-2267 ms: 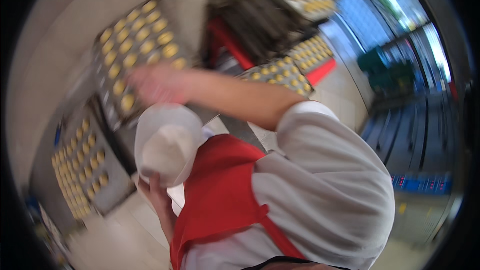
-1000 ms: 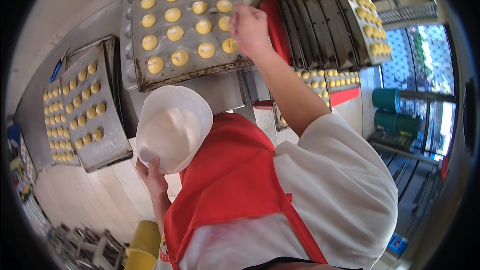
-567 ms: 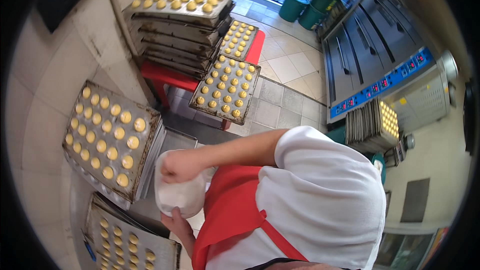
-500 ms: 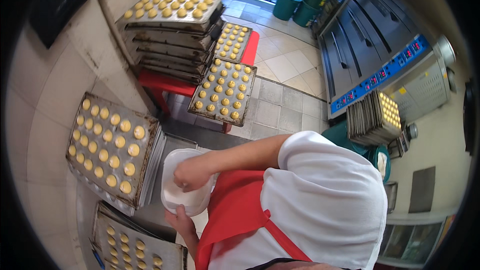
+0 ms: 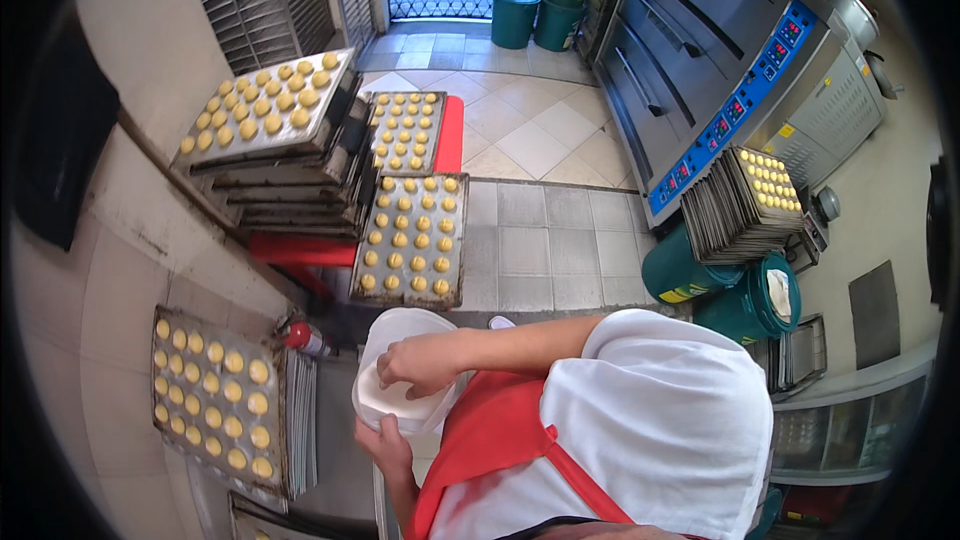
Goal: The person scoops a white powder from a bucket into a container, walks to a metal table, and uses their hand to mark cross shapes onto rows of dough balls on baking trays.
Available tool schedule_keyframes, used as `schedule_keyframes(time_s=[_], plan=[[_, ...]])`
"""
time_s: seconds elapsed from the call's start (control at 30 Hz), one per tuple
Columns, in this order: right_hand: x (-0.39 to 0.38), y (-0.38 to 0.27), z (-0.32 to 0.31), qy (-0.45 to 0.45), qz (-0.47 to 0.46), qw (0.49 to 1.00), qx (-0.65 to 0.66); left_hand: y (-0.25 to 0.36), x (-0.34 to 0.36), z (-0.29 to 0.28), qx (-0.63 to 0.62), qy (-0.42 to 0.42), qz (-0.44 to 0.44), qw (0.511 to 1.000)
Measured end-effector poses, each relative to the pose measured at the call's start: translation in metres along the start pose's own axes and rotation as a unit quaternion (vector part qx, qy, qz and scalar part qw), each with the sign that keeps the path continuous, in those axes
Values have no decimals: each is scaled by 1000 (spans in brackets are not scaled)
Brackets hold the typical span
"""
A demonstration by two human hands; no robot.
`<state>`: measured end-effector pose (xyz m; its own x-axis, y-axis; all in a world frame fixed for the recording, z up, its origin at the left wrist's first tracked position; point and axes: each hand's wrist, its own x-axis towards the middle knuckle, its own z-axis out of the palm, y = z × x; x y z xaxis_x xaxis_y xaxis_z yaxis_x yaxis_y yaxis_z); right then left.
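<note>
A white plastic tub (image 5: 372,340) with white powder (image 5: 395,398) in its bottom is at my front. My left hand (image 5: 388,443) grips its near rim, thumb on the wall. Above the powder, inside the tub, my right hand (image 5: 420,364) has its fingers curled downward; whatever they pinch is hidden. To the left lies a metal baking tray (image 5: 203,427) of round yellow dough pieces (image 5: 233,361), on top of a stack of trays. Another tray (image 5: 410,210) of yellow pieces with marked tops is beyond the tub.
A tall tray stack (image 5: 300,155) stands on a red table (image 5: 300,248) at the far left. A red fire extinguisher (image 5: 305,338) is beside the near stack. A deck oven (image 5: 690,70), green bins (image 5: 690,265) and more stacked trays (image 5: 740,210) are at the right.
My view has turned, with the trays shifting in the picture and more floor showing. My right hand stays in the tub, its fist loosened slightly. The left hand still holds the tub.
</note>
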<state>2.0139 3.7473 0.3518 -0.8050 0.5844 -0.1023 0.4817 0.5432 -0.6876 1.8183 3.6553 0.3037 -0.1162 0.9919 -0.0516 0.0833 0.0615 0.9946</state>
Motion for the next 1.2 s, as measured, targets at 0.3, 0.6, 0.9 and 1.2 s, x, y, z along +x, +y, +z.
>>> schedule_keyframes(time_s=[0.3, 0.6, 0.9, 1.2], plan=[[-76, 138, -74, 7, -49, 998, -33, -17, 49, 157, -123, -17, -47, 991], [-166, 235, -145, 38, -42, 998, 18, 9, 77, 299, -113, -26, -98, 988], [-225, 314, -222, 87, 15, 995, 45, 2, 159, 412, -82, -88, -84, 989], [-280, 498, -360, 134, 82, 986, 47, -28, 331, 602, -42, -168, -48, 984]])
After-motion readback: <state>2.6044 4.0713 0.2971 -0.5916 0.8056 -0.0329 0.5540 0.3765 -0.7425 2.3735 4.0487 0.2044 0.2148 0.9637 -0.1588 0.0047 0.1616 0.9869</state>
